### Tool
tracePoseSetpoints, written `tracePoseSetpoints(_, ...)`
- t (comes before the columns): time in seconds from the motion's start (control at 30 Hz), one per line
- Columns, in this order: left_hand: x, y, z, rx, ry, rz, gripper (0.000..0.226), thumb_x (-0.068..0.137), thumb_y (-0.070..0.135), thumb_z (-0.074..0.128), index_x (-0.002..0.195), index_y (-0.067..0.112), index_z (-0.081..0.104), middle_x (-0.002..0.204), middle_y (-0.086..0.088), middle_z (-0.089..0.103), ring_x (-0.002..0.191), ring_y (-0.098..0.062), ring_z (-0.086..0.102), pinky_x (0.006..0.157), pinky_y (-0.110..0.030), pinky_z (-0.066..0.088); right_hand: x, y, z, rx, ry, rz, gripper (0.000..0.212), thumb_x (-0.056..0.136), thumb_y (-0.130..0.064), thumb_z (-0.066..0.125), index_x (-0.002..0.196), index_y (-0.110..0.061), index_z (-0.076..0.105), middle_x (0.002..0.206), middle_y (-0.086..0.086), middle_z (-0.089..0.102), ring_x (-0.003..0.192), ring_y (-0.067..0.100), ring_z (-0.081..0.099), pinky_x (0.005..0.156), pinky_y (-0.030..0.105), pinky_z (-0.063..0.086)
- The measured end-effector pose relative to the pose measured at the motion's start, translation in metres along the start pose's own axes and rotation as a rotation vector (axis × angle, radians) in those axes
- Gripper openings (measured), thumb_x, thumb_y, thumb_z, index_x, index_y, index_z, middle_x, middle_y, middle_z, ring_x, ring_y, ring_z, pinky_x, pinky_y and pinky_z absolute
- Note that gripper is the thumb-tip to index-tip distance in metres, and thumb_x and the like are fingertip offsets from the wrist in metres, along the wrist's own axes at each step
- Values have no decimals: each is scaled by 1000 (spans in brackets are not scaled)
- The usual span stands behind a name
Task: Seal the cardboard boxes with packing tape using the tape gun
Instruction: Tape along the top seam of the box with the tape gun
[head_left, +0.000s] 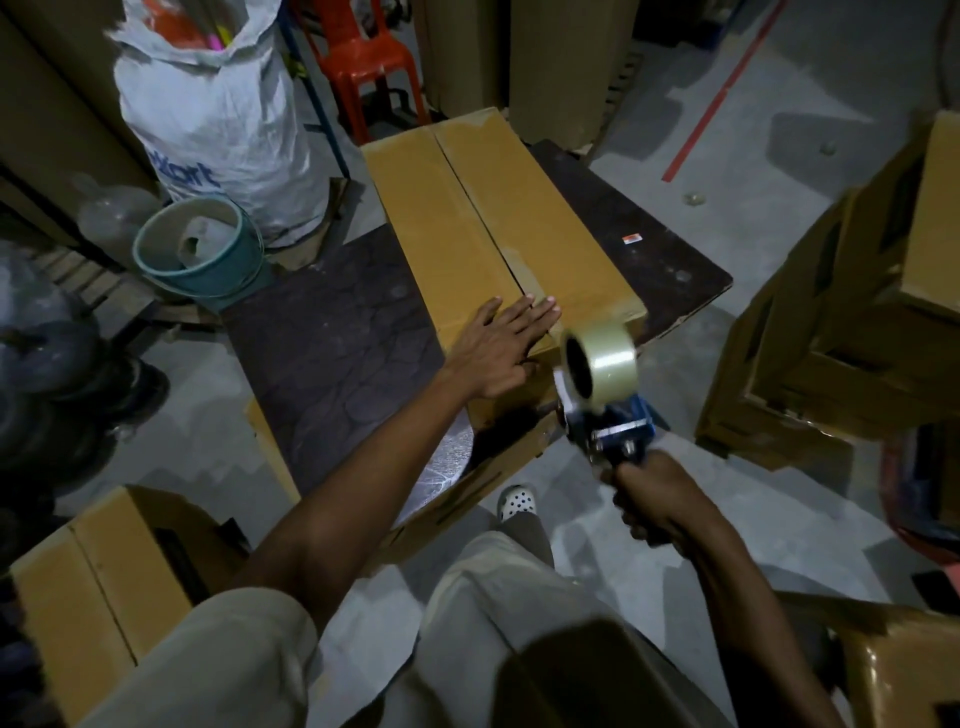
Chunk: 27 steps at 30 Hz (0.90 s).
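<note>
Now the left hand (501, 345) is lying flat, fingers straight, across the near end of the long tan cardboard box (467, 218), apparently pressing its two top flaps together at the centre seam (480, 208) so tape can run over it. Just right of it, the right hand (654, 499) is curling around the handle of the blue tape gun (610, 423), holding its clear tape roll (597, 364) raised by the box's near corner. Beyond the left fingertips the seam is looking closed; whether tape is covering it is hard to tell.
</note>
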<state>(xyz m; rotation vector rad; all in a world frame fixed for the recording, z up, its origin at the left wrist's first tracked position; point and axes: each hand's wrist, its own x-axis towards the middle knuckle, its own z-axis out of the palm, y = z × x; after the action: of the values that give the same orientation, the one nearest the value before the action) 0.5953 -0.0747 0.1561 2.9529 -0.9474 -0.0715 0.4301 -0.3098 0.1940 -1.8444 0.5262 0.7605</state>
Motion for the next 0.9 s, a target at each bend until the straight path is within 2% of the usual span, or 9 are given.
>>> tracePoseSetpoints(0.13,4,-7,-3,-38,-22,-6,77,101,51,44,164,29,3,170,9,1,157,-14,1,124,-48,2,-6,48,9,53,-62,196,16,89,-20,65,84,-16,51,57,8,45,43,17,38,48,26,29)
tracePoseSetpoints(0.23,12,-2,-12,-356,-11,-109,61,106,56,32,161,34,22,168,15,14,155,-6,7,124,-42,-1,1,38,3,175,1,196,23,94,-19,65,78,-15,49,54,5,44,42,17,37,45,23,30)
tracePoseSetpoints(0.33,21,13,-15,-564,18,-285,72,101,70,14,156,31,39,165,12,29,153,-5,16,125,-44,-1,5,28,-1,237,56,172,26,96,-19,64,76,-15,48,50,2,45,39,16,37,43,21,31)
tracePoseSetpoints(0.43,23,23,-11,-370,94,-319,76,96,75,20,149,30,50,162,11,35,153,-13,24,124,-51,4,7,26,-6,254,90,162,21,96,-20,63,80,-14,52,50,2,46,39,15,39,40,22,33)
tracePoseSetpoints(0.57,20,31,2,-95,153,-282,75,97,72,22,148,26,52,160,5,41,151,-21,30,120,-57,17,11,29,-12,346,114,140,18,96,-17,63,82,-13,52,53,2,45,41,15,38,42,24,34)
tracePoseSetpoints(0.63,20,33,6,24,167,-259,72,100,68,22,147,22,52,157,2,46,148,-25,36,116,-57,25,15,29,-16,362,141,128,18,96,-17,63,82,-13,52,53,2,45,41,15,37,42,23,33)
tracePoseSetpoints(0.73,26,37,6,77,211,-251,63,102,60,36,142,15,56,151,-4,52,142,-31,43,111,-53,33,21,24,-20,335,205,95,21,96,-20,63,78,-13,52,53,3,47,40,16,39,41,24,32)
tracePoseSetpoints(0.83,26,44,8,82,170,-242,64,99,53,53,150,15,45,159,-4,43,147,-32,35,115,-52,29,28,20,-23,327,315,37,20,91,-19,65,76,-14,53,56,5,50,44,19,42,46,29,34)
tracePoseSetpoints(0.9,22,47,14,75,159,-255,72,97,54,56,156,18,36,165,-2,32,153,-29,25,119,-53,23,37,15,-26,251,454,-4,16,85,-26,68,79,-14,60,64,7,61,52,25,56,55,40,47)
